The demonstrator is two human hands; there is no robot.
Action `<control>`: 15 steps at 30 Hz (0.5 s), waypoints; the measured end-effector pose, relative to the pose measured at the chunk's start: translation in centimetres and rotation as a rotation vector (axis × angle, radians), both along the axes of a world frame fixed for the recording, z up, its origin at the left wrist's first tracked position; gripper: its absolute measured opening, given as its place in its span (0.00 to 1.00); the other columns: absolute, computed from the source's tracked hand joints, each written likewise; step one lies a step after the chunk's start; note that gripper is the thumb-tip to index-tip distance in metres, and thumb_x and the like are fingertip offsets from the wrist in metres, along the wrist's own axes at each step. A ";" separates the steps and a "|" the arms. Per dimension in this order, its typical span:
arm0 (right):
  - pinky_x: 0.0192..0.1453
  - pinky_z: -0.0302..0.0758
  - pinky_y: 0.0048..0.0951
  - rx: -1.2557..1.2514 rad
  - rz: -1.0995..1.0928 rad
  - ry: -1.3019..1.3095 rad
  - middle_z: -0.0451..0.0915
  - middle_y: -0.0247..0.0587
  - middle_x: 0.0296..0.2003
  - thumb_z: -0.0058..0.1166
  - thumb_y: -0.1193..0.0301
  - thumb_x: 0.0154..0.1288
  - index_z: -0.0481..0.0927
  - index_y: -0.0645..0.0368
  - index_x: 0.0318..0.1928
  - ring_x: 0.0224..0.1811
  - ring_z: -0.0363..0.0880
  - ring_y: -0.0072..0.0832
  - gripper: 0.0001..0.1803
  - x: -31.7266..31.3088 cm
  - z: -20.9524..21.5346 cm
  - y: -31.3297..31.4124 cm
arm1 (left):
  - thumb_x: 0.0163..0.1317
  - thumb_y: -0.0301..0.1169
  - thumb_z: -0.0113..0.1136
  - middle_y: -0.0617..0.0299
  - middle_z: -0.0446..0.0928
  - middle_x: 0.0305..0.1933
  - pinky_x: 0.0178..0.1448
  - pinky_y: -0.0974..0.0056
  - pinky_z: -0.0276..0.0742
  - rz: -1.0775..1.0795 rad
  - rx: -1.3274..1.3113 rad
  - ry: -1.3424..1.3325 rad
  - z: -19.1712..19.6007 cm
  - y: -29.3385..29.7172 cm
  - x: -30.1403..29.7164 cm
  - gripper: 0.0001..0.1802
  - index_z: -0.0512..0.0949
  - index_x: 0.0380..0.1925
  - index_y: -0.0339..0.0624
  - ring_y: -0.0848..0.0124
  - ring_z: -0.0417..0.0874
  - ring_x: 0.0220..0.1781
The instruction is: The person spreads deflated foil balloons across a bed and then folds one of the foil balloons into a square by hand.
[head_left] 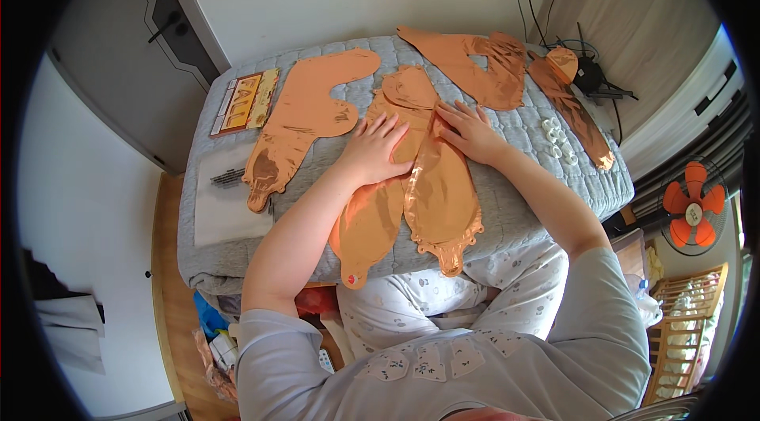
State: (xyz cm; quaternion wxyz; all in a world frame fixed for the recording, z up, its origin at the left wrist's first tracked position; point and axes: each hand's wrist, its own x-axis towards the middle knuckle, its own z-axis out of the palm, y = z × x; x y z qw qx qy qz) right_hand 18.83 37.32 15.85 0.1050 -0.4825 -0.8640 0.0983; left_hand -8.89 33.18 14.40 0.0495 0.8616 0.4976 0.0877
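A flat, uninflated copper foil balloon [443,191] lies in front of me on a quilted grey cover, its two long lobes pointing toward my lap. My left hand [380,152] rests flat on its left part with the fingers spread. On the upper right edge of the same balloon lies my right hand [473,134], palm down, fingers stretched out. Neither hand grips anything. To the left is another flat copper foil balloon [309,100] with rounded arms. Beyond my right hand lies a third foil balloon [483,64] with a small hole. A narrow foil balloon [574,100] lies at the far right.
A printed card [245,102] lies at the back left, above a clear plastic sheet [218,211] with dark thin pieces on it. Several small white rings [559,141] sit at right. Black cables and a router [594,76] are by the wall. An orange fan [693,211] stands right.
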 end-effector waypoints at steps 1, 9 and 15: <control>0.83 0.39 0.61 0.006 0.005 -0.017 0.58 0.37 0.80 0.45 0.50 0.78 0.62 0.50 0.78 0.84 0.48 0.45 0.35 0.0 0.1 0.0 | 0.63 0.62 0.59 0.53 0.53 0.84 0.86 0.45 0.42 0.003 0.000 0.010 0.0 0.0 0.0 0.48 0.59 0.79 0.53 0.56 0.49 0.86; 0.83 0.42 0.62 0.012 0.012 -0.072 0.58 0.36 0.80 0.46 0.48 0.78 0.59 0.47 0.79 0.83 0.50 0.46 0.36 -0.8 0.2 -0.2 | 0.61 0.66 0.58 0.52 0.54 0.84 0.85 0.40 0.42 -0.022 0.046 -0.023 -0.9 0.6 -0.2 0.50 0.62 0.77 0.51 0.55 0.51 0.86; 0.83 0.44 0.60 0.012 -0.010 -0.085 0.58 0.39 0.80 0.48 0.46 0.76 0.58 0.49 0.80 0.82 0.51 0.46 0.39 -1.5 0.6 -0.6 | 0.62 0.59 0.62 0.54 0.54 0.84 0.85 0.43 0.43 -0.017 0.032 0.002 -0.5 0.6 0.1 0.47 0.61 0.78 0.53 0.56 0.51 0.86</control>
